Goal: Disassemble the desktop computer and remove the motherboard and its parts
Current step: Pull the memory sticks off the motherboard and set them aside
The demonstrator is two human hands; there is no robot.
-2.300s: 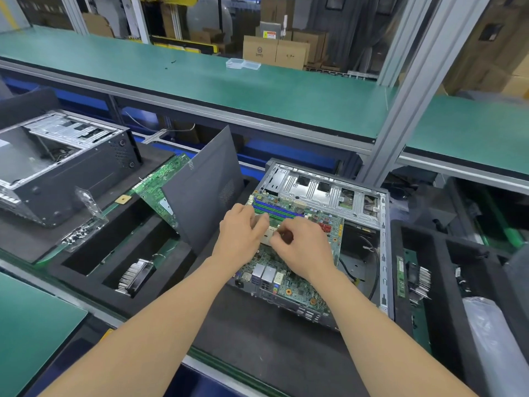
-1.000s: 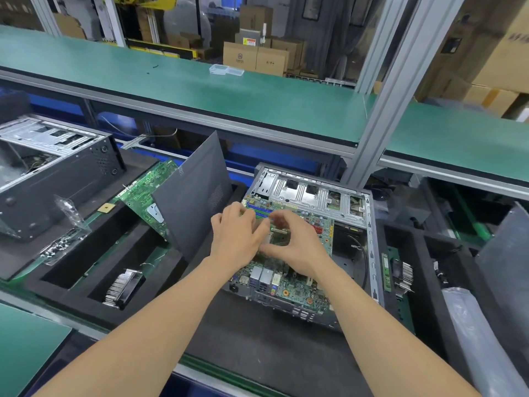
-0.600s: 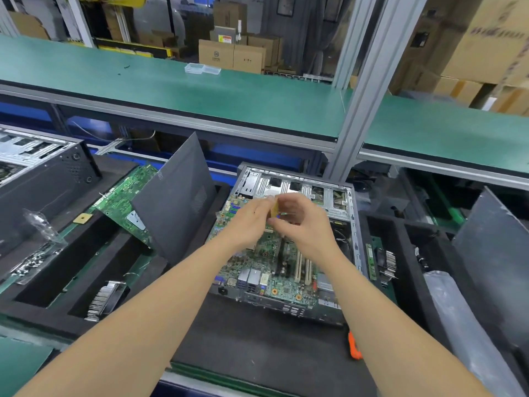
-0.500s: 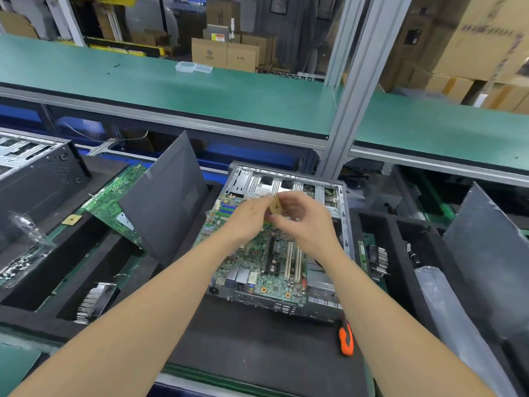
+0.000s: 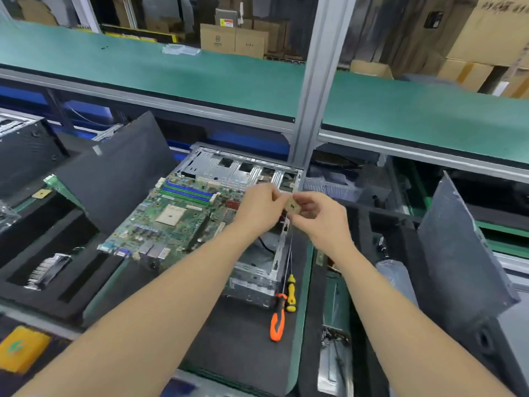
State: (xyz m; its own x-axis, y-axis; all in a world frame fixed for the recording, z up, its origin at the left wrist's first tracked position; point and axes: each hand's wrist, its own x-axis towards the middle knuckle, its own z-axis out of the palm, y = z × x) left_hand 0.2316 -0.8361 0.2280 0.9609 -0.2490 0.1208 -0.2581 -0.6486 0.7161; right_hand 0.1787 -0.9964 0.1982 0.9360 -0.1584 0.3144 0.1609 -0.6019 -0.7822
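processor chip [image 5: 292, 206]: out of its socket, held above the right edge of the open computer case [image 5: 229, 170], apart from the bare socket [image 5: 171, 214] on the motherboard [image 5: 160, 233]. recommendation: grip by the edges only, keep the contact face untouched, and lay it flat in a foam tray [image 5: 71, 293] slot. left hand [image 5: 257, 209] and right hand [image 5: 320, 217]: fingers narrow, each pinching an opposite edge of the chip. two screwdrivers [image 5: 277, 319] lie on the bench [image 5: 234, 345] beside the case.
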